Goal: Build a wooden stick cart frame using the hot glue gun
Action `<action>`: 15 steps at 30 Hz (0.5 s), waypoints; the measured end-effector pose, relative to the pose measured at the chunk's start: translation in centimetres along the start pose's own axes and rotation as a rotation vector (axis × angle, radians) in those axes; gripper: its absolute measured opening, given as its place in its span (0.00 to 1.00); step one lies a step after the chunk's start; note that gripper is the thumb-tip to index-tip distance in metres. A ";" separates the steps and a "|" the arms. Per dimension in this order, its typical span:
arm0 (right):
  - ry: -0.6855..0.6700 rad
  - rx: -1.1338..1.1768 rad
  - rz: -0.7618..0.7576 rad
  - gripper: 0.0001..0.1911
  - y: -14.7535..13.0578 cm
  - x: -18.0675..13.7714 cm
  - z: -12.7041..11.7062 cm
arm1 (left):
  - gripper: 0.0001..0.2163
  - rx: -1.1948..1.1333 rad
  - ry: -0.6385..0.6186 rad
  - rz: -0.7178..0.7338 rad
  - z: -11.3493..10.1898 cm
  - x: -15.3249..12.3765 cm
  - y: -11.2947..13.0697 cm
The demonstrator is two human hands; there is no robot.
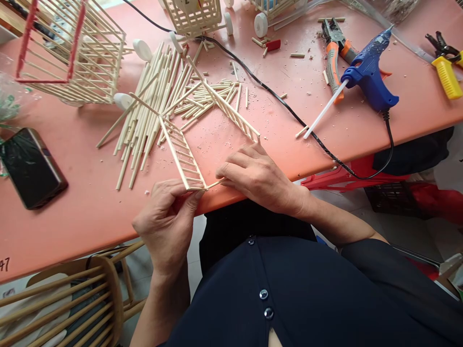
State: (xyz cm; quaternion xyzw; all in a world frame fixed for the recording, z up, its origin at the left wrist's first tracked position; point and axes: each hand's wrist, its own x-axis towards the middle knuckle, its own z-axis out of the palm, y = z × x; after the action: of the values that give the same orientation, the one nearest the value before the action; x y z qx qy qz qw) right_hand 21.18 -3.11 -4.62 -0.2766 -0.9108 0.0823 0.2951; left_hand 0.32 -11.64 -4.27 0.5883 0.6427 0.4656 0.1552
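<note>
A small frame of thin wooden sticks stands at the table's front edge, with two ladder-like sides. My left hand pinches its near left corner between thumb and fingers. My right hand is closed around the end of a thin stick that runs to that same corner. The fingers of my right hand also lie by the near end of the frame's right side. Behind the frame lie a pile of long sticks and a heap of short cut sticks.
A blue glue gun lies at the right, its black cord crossing the table. Beside it are orange-handled pliers and a yellow-handled tool. A stick cart with red trim and a phone are at the left.
</note>
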 end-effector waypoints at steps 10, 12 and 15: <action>-0.007 -0.023 0.005 0.14 -0.3 0.1 0.2 | 0.02 -0.003 0.037 0.020 0.4 0.0 0.2; -0.009 -0.021 0.007 0.14 -0.3 0.1 0.2 | 0.02 0.007 0.045 0.028 0.4 0.0 0.2; -0.005 -0.034 0.002 0.15 -0.3 0.1 0.2 | 0.02 0.006 0.036 0.024 0.3 0.0 0.2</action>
State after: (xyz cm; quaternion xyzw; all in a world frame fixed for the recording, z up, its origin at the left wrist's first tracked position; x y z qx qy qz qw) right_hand 20.79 -3.31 -4.64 -0.2824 -0.9125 0.0678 0.2880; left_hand 0.69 -11.52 -4.32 0.5881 0.6395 0.4759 0.1363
